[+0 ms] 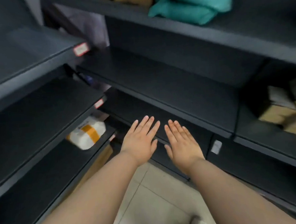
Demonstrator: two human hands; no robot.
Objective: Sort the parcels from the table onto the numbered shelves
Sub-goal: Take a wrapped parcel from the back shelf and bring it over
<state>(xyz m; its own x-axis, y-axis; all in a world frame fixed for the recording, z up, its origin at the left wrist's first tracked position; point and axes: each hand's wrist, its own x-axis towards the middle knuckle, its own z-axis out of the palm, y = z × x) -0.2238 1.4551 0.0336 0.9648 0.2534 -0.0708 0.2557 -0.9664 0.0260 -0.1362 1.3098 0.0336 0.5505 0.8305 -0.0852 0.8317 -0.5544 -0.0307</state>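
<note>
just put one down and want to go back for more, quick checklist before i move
1. Left hand free: ok, fingers straight, holding nothing.
2. Right hand free: ok, flat and holding nothing.
3. White parcel with orange tape seated: ok, it lies on the lower left shelf, close to the front edge.
4. Shelf number readable: not ok, the red-framed label is too blurred to read.
5. Teal bag settled on the upper shelf: ok.
6. Parcels left on the table: cannot tell, no table is in view.
</note>
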